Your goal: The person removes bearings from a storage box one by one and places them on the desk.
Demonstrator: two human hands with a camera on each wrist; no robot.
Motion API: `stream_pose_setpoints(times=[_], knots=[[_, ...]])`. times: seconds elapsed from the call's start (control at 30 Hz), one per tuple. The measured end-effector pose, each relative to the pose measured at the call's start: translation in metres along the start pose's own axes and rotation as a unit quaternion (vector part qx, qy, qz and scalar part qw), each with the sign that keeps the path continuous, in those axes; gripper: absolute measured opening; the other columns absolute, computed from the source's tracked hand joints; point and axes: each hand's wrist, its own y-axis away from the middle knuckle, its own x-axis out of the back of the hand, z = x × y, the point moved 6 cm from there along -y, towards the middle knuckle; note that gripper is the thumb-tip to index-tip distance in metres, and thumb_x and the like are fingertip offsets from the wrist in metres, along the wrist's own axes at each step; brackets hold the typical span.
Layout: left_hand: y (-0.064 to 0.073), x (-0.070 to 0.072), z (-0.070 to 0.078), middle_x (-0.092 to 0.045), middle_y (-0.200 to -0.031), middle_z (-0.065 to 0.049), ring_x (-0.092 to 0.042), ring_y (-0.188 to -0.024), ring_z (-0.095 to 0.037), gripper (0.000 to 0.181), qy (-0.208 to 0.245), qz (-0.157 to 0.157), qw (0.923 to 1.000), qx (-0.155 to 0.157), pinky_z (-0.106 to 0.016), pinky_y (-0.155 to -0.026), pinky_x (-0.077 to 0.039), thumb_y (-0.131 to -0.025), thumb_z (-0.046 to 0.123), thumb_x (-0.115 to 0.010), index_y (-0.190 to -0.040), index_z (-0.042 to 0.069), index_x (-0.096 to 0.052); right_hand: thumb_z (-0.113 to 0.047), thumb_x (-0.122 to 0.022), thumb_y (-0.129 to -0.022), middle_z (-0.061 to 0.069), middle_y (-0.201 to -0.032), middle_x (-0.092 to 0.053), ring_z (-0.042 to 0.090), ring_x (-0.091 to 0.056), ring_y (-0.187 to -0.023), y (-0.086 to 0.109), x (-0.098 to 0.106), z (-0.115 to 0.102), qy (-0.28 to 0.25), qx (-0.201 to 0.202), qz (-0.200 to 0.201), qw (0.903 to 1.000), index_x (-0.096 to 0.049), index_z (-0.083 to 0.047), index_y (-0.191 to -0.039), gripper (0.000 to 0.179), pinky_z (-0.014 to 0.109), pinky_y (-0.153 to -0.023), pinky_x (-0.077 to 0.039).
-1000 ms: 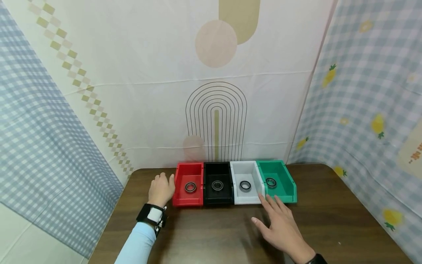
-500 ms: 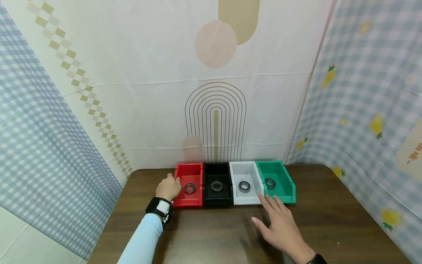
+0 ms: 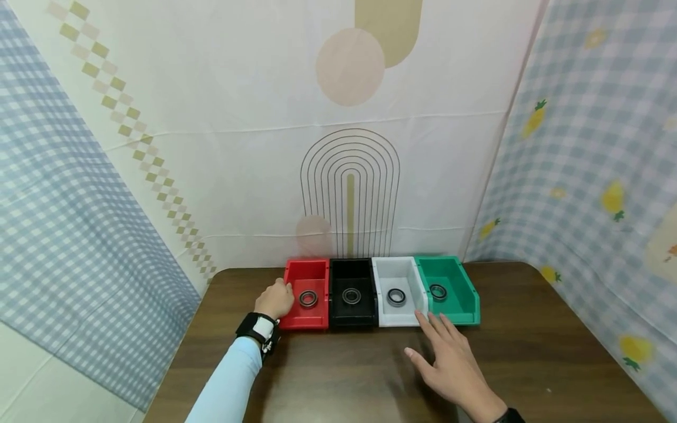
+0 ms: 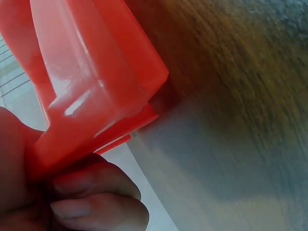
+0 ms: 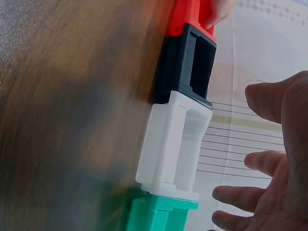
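My left hand point(image 3: 274, 299) grips the left side wall of the red bin point(image 4: 91, 91). Thumb and curled fingers pinch that wall in the left wrist view. Inside the red bin lies a ring-shaped ball bearing point(image 3: 308, 298). To its right stand a black bin point(image 3: 353, 320), a white bin point(image 3: 399, 320) and a green bin point(image 3: 459, 304), side by side. Each contains one similar bearing: one in the black bin point(image 3: 351, 295), one in the white, one in the green. My right hand point(image 3: 449, 361), fingers spread, is just in front of the white and green bins and holds nothing.
The bins stand at the back of a brown wooden table point(image 3: 338, 376), close to a patterned white cloth point(image 3: 243, 176). Blue checked cloths hang at the left point(image 3: 79, 205) and right point(image 3: 571, 176) sides.
The left hand has moved right, from beside the red bin onto its left wall, and now grips it. The right hand keeps its place; the view shifts slightly.
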Motion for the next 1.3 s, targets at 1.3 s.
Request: stream_pose_setpoints(times=[1.3], knots=[[-0.011,-0.012,-0.014,-0.057,-0.074,-0.011,-0.06,-0.071,-0.026,0.043,0.085,-0.033,0.9958,0.004,-0.035,-0.06,-0.043,-0.113,0.032,-0.043,-0.08,0.009,-0.058,-0.057,-0.067,-0.101,0.019,-0.165,-0.049,0.05,-0.036,-0.158,-0.005,-0.018,-0.011,-0.014,-0.008,-0.032,0.9994,-0.041,-0.024,-0.166,0.077,0.079,-0.116,-0.034]])
